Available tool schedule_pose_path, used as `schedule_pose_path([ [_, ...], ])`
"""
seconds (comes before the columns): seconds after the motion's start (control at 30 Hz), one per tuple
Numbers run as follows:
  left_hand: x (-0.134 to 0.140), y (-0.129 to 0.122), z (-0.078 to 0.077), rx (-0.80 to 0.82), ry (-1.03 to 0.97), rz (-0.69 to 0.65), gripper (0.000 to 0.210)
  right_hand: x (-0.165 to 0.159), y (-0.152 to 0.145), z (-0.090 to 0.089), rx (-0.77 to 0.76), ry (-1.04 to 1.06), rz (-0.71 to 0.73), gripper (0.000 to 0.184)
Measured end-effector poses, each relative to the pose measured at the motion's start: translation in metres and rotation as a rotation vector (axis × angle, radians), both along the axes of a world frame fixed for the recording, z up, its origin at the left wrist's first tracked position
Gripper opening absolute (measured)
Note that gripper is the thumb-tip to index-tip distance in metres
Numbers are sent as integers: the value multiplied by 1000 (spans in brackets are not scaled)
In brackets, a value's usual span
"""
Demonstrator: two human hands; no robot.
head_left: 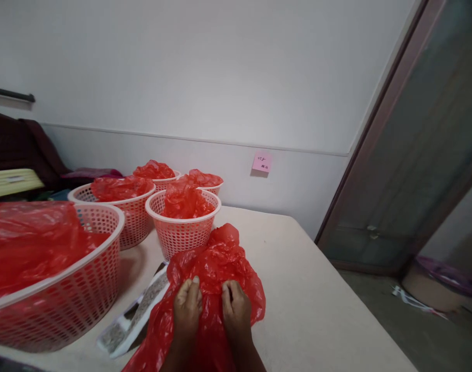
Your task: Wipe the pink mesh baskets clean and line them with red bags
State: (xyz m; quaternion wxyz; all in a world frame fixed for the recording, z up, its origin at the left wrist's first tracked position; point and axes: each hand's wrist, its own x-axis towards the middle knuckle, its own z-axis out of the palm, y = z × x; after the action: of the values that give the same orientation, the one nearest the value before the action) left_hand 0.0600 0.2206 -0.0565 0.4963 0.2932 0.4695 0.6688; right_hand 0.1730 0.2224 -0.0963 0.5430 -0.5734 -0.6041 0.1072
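Note:
A crumpled red plastic bag (pixel 216 258) spreads over the near part of the table, in front of the smallest near basket. My left hand (pixel 187 305) pinches the bag's film on its left side, fingers curled in. A short gap to the right, my right hand (pixel 236 305) grips the same bag with thumb and forefinger pressed together. Between the two hands the film is gathered in folds. Part of the bag hangs toward me under my wrists. What may be inside it cannot be seen.
Pink perforated baskets hold red bags: a large one (pixel 104 258) at left, one (pixel 181 225) just beyond my hands, several behind. A grey-and-white cloth strip (pixel 142 305) lies left of the bag. The pale table (pixel 298 289) ends at right; a pink note (pixel 261 161) is on the wall.

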Motion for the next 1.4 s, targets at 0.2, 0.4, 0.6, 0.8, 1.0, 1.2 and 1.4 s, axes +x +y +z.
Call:
schedule_pose_path([
  [0.2, -3, -5, 4, 7, -33, -102, 54, 9, -4, 13, -49, 129, -14, 38],
  [0.4, 0, -18, 32, 80, -72, -131, 51, 18, -19, 41, -64, 452, -34, 46],
  [0.6, 12, -24, 101, 311, -180, -190, 47, 5, -27, 111, 60, 659, 103, 47],
  [0.8, 25, -30, 118, 334, -243, -242, 47, -8, -35, 143, 175, 791, 215, 45],
  [1.0, 26, -26, 88, 188, -122, -312, 53, -3, -30, 121, 53, 911, 208, 43],
  [1.2, 24, -21, 81, 172, -93, -317, 52, -1, -25, 122, 35, 985, 187, 44],
  [1.4, 22, -17, 72, 139, -33, -292, 55, -11, -25, 114, 16, 989, 203, 44],
])
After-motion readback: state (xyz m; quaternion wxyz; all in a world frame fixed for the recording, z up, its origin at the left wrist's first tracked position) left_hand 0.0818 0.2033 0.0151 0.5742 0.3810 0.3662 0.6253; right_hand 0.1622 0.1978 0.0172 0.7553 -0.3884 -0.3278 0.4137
